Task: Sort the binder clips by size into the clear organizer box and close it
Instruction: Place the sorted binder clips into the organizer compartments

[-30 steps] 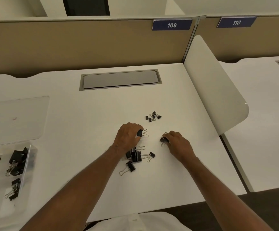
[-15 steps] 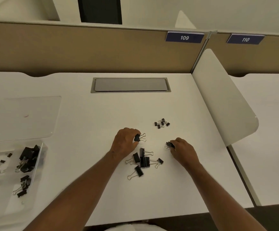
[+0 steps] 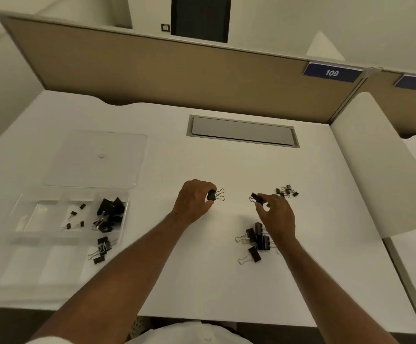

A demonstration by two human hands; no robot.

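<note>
- My left hand (image 3: 194,200) pinches one medium binder clip (image 3: 211,195) between thumb and fingertips; its wire handles stick out to the right, clear of the desk.
- My right hand (image 3: 276,214) grips a second medium clip (image 3: 256,197) at thumb and forefinger, wire loops pointing left. The two held clips are apart, with bare desk between them.
- Under and left of my right wrist: a loose pile of medium clips (image 3: 256,238) on the white desk (image 3: 202,281), black bodies, silver wire handles; the wrist covers part of it. One clip (image 3: 252,254) lies just in front of the pile.
- Beyond my right hand: a small cluster of tiny clips (image 3: 287,190), close together.
- Nothing lies between my left hand and the organizer box (image 3: 23,214) at the desk's left side.
- Box: clear plastic, shallow, divided into compartments, lid off. Right far compartment holds large black clips (image 3: 108,214), heaped. The one beside it holds a few tiny clips (image 3: 74,217), scattered. Right near compartment holds medium clips (image 3: 101,249). The remaining compartments look blurred; contents cannot be told.
- Clear flat lid (image 3: 97,160), rounded corners, lies on the desk just behind the box.
- Farther back: a grey rectangular cable hatch (image 3: 243,131) set flush in the desk, then a tan partition (image 3: 152,75) with blue number plates (image 3: 332,73). A white curved divider (image 3: 378,165) bounds the desk on the right.
</note>
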